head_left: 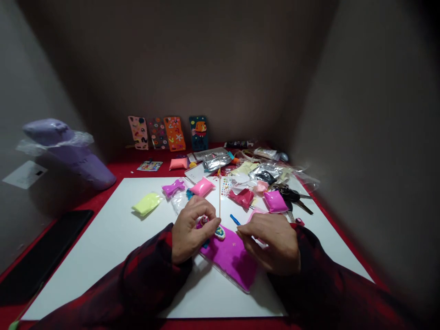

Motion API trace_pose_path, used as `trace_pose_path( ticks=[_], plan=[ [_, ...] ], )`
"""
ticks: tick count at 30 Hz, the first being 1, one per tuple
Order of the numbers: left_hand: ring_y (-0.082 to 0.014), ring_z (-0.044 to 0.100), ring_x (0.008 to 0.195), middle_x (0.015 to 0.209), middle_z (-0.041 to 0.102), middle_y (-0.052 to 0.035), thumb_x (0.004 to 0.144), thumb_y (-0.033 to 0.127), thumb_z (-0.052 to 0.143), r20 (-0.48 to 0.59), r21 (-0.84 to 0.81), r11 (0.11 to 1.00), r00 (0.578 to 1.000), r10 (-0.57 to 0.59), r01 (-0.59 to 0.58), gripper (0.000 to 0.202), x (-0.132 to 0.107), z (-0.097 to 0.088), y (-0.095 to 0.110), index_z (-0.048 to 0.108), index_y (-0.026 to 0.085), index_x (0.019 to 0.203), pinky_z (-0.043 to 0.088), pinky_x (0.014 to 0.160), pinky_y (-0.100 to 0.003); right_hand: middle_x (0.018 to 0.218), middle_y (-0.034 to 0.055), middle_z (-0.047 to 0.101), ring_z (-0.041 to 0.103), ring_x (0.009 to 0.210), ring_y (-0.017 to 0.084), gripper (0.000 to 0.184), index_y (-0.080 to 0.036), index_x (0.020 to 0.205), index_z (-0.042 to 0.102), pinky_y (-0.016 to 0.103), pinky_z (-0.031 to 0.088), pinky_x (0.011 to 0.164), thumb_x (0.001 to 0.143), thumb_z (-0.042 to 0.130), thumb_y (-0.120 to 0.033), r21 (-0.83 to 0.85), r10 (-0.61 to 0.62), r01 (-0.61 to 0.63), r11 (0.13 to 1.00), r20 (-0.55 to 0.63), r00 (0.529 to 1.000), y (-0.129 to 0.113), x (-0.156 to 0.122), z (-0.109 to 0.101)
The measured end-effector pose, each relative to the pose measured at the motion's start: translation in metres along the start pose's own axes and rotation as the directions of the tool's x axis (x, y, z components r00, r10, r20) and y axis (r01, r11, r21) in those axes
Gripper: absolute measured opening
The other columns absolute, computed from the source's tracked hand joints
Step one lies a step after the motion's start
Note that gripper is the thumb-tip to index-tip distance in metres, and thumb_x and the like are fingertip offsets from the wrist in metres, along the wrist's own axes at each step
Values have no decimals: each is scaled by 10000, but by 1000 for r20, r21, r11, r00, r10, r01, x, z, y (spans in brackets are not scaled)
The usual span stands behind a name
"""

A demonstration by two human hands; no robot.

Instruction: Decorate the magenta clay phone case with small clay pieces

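Note:
A phone case (228, 256) covered in magenta clay lies tilted on the white board, between my hands. On its upper part sits a white-edged oval (220, 232) with blue and yellow bits, beside a pink-and-white swirl (204, 220). My left hand (195, 229) is over the case's upper left, thumb and forefinger pinched; what they hold is too small to make out. Over the right edge, my right hand (271, 240) is also closed in a pinch, its contents unclear. A blue stick-like tool (235, 219) runs behind its fingertips. A thin wooden stick (220, 195) ends near my left fingertips.
Clay packets surround the case: yellow (147, 204), purple (173, 188), pink (202, 187), red (242, 198) and magenta (275, 201). Keys (292, 195) lie at right. Decorated phone cases (174, 134) stand behind. A purple wrapped object (68, 151) and black slab (44, 252) are at left.

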State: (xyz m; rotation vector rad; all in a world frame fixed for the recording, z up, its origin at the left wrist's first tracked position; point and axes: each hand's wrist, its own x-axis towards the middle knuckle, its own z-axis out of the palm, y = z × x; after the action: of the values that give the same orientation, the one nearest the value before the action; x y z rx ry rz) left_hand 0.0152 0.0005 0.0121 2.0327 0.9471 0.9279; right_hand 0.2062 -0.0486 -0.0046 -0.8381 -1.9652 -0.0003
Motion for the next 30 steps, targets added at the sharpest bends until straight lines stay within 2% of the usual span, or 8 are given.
trace_pose_path(
  ticks=[6,11,14,18,23,30],
  plan=[
    [-182,474,781,715,609,-34,772,137,573,60,75,997,998,7,-11,115,1,1,-4,613,152,665,360,752,-332,541,1,566,468,503,108,147,-152,794,620,270,305,494,806,502,-67,8,-20,20,1000,7,1000,4,-4,1],
    [-185,461,785,699,587,-28,757,193,639,132,111,994,991,-25,11,135,1,0,-9,600,157,633,353,736,-325,530,-4,549,458,496,105,143,-150,789,624,267,300,493,804,509,-66,19,-23,23,1000,-3,1000,5,-4,1],
    [-183,457,786,715,592,-27,805,232,595,139,136,991,990,-16,-3,165,2,0,-11,593,162,655,351,743,-328,524,-6,544,453,489,102,149,-148,780,628,264,297,487,813,504,-73,10,-21,21,1000,4,1000,4,-3,1],
    [-180,455,789,716,585,-27,870,258,504,133,176,981,990,51,-74,237,0,1,-13,574,167,662,344,751,-333,516,-8,539,452,479,105,159,-147,772,631,265,299,479,823,493,-86,-3,-24,24,1000,-4,1000,3,-2,1],
    [-188,456,799,716,568,-22,824,263,576,123,180,980,990,64,-86,201,-1,2,-15,541,169,650,347,728,-324,533,-10,543,461,491,105,159,-153,793,633,264,308,487,821,492,-87,2,-18,18,1000,16,1000,5,-4,1],
    [-194,470,818,745,595,-32,823,168,547,171,178,976,981,93,-124,148,-1,1,-14,623,176,697,342,771,-343,523,-3,541,455,489,105,143,-143,785,628,265,298,484,816,505,-77,0,-34,34,999,5,999,4,-3,0]
  ],
)
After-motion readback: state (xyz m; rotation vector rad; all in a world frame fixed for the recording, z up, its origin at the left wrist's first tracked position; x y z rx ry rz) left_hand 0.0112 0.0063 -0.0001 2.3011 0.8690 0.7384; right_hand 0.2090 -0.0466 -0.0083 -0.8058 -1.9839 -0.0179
